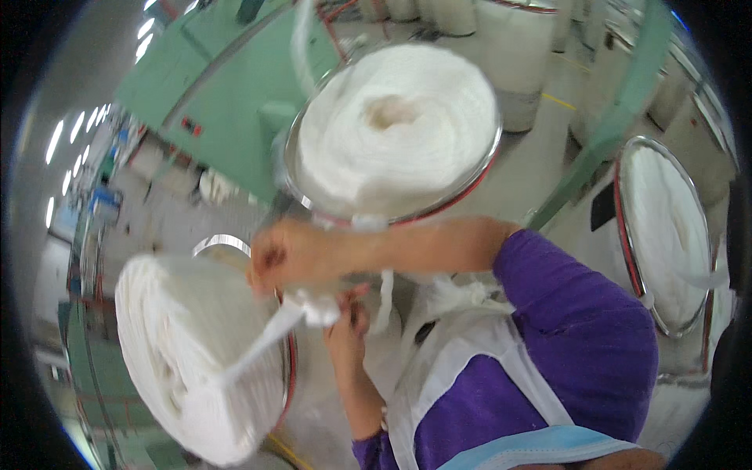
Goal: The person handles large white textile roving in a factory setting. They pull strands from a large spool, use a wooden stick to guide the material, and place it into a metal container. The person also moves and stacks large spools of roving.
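White cotton sliver, a soft flat ribbon (pixel 262 338), is running from the near-left heap up to the person's hands; the right hand (pixel 276 258), reaching across on a bare forearm from the purple sleeve (pixel 583 329) at the right, is curled shut over the bunched end of that ribbon (pixel 317 307); the left hand (pixel 350 315), coming up from the lower edge, is pinching the same white bunch from beneath, fingertips pressed together on it. Both hands are meeting just near of the tall round metal-rimmed can piled with coiled white sliver (pixel 395 125), which is standing far and centre; another thin strand (pixel 385 301) is hanging down from its rim beside the left hand. A second can heaped with white coils (pixel 184 352) is sitting at the near left, touching the ribbon; a third full can (pixel 666 235) is standing well apart at the right. A green machine housing (pixel 227 94) is filling the far left; a white apron (pixel 462 352) is covering the purple top.
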Motion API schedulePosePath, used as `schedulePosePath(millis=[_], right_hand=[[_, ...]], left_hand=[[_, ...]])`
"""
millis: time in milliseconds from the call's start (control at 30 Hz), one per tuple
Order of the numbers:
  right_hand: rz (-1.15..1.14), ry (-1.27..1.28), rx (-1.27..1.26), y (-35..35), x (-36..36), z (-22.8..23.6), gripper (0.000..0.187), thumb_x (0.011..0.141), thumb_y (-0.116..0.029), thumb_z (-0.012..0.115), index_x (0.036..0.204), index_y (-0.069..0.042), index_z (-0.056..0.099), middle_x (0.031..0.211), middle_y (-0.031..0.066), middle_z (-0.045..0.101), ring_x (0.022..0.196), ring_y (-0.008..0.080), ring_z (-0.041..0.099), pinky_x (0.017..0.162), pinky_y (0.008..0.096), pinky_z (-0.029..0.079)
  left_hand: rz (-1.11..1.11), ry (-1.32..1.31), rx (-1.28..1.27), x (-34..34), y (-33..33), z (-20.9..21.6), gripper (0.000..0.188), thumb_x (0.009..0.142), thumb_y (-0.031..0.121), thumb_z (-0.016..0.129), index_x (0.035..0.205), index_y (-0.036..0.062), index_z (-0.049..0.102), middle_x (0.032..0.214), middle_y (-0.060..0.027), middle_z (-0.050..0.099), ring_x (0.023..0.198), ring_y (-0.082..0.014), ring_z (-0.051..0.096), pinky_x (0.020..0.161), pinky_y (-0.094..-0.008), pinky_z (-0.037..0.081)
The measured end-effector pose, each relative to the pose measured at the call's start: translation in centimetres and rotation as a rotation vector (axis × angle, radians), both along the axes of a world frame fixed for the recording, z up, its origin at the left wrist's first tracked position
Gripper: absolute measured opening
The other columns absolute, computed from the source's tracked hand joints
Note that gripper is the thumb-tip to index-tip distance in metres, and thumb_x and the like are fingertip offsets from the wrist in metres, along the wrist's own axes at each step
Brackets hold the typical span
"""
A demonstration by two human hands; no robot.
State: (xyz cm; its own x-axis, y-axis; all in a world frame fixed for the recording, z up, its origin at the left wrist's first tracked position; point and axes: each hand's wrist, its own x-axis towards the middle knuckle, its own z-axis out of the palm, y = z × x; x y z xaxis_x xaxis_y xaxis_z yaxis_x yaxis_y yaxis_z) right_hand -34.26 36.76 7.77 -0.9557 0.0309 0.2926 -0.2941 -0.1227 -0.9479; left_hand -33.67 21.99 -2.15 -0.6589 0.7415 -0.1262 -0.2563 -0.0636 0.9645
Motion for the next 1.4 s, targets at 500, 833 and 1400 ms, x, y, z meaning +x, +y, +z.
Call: schedulePosePath(millis=[500,833,1400], right_hand=[[-0.263,0.015,0.551,-0.9,7.4,-7.2,0.024,0.079,-0.022,0.074,0.095,-0.006,0.065,0.083,0.0051,0.060,0.072,0.0179,0.060,0.062,0.0303,0.047],[-0.337,-0.003,0.734,-0.4,8.6,-11.5,0.027,0.080,-0.024,0.071,0.102,-0.007,0.069,0.093,0.0057,0.060,0.074,0.0210,0.060,0.064,0.0326,0.047],[-0.024,-0.348,0.388,2.2,11.0,-13.1,0.022,0.093,-0.020,0.055,0.082,-0.002,0.053,0.067,0.0023,0.048,0.059,0.0106,0.045,0.055,0.0276,0.038]], left_hand=[[0.020,-0.683,0.488,-1.5,-0.1,-4.3,0.054,0.097,0.051,0.039,0.121,0.0054,0.057,0.113,-0.0115,0.059,0.103,-0.0241,0.056,0.087,-0.0376,0.047],[0.023,-0.526,0.482,-1.2,0.3,-4.7,0.052,0.100,0.046,0.037,0.121,0.0016,0.054,0.126,-0.0148,0.055,0.113,-0.0215,0.054,0.097,-0.0370,0.043],[0.115,0.268,0.011,3.1,-2.5,-7.0,0.012,0.077,0.005,0.075,0.084,0.0021,0.067,0.089,-0.0043,0.068,0.087,-0.0130,0.063,0.079,-0.0296,0.051]])
